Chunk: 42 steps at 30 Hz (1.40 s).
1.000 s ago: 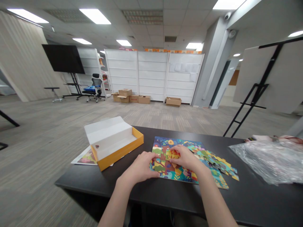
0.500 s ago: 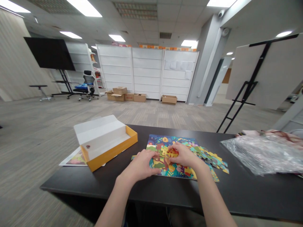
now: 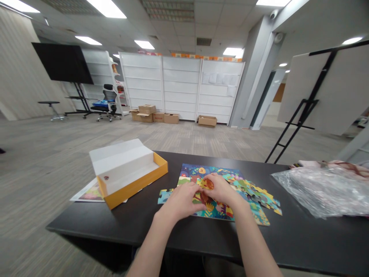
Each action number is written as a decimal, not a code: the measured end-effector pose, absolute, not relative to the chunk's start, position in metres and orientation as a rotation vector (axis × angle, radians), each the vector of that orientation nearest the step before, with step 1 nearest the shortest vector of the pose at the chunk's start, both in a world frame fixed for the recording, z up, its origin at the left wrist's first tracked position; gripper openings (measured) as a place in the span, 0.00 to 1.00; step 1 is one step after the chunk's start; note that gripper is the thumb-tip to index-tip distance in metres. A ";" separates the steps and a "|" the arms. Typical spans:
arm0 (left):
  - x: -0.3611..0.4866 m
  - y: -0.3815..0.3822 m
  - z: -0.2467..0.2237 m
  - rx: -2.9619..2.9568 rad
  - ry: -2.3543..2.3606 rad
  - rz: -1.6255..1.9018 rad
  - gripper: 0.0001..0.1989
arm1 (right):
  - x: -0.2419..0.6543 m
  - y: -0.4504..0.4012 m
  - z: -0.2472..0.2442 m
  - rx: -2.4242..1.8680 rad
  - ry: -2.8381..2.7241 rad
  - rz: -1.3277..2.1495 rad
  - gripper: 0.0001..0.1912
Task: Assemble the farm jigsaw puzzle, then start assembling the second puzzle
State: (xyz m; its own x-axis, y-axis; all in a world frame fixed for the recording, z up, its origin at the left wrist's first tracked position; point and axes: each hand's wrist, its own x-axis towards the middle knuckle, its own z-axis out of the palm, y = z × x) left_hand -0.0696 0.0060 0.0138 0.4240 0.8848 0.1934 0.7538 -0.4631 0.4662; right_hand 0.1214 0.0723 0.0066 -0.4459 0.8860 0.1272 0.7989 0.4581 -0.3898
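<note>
The left hand (image 3: 180, 202) and right hand (image 3: 220, 189) meet over a jigsaw puzzle (image 3: 207, 169), their fingers curled and bunched close together. An orange puzzle piece (image 3: 208, 184) sits between them, touching the right fingertips (image 3: 215, 179); whether they pinch it, I cannot tell. Loose pieces (image 3: 259, 194) lie right of the puzzle, a yellow box (image 3: 135, 188) left of it.
</note>
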 end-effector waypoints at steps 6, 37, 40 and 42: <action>-0.073 0.009 0.010 2.351 1.430 0.635 0.17 | 0.122 0.073 0.003 -1.483 -2.368 0.394 0.29; -0.074 0.008 0.009 1.964 1.316 1.135 0.33 | 0.124 0.065 0.027 -1.135 -1.926 0.860 0.16; -0.067 0.007 0.019 1.861 1.230 1.210 0.29 | 0.115 0.060 0.033 -1.056 -1.900 0.943 0.15; -0.065 0.008 0.022 1.820 1.199 1.256 0.26 | 0.110 0.058 0.033 -1.033 -1.880 0.952 0.15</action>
